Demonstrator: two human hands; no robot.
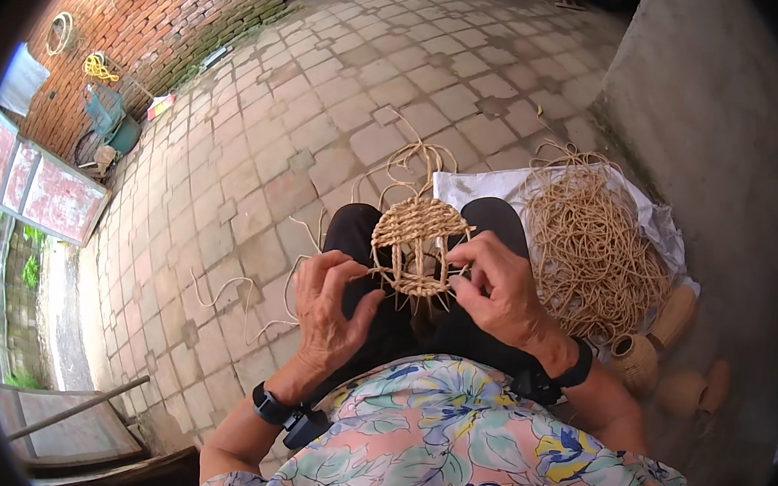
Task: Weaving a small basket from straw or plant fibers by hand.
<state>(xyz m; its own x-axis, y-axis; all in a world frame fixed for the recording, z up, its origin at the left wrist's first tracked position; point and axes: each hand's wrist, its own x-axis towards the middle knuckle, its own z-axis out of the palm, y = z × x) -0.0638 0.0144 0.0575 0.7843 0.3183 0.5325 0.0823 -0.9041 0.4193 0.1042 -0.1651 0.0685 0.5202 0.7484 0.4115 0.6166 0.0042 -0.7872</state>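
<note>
A small half-woven straw frame [423,220] with a densely woven upper band and open lower bars rests between my dark-trousered knees. My left hand [333,303] is at its left side, curled fingertips on a cord end, thumb held apart. My right hand [491,289] grips the frame's right side with curled fingers. Loose cords [247,281] trail onto the paving around my knees. To my right, a big tangled heap of straw cord [592,251] lies on a white sack [468,185].
Several woven straw pieces [633,362] lie at right beside a concrete wall [713,133]. Paving [308,116] stretches ahead to a brick wall [179,2], with a bucket [124,135], coiled hose and weathered panels [55,195] at left. A pole [78,408] lies at lower left.
</note>
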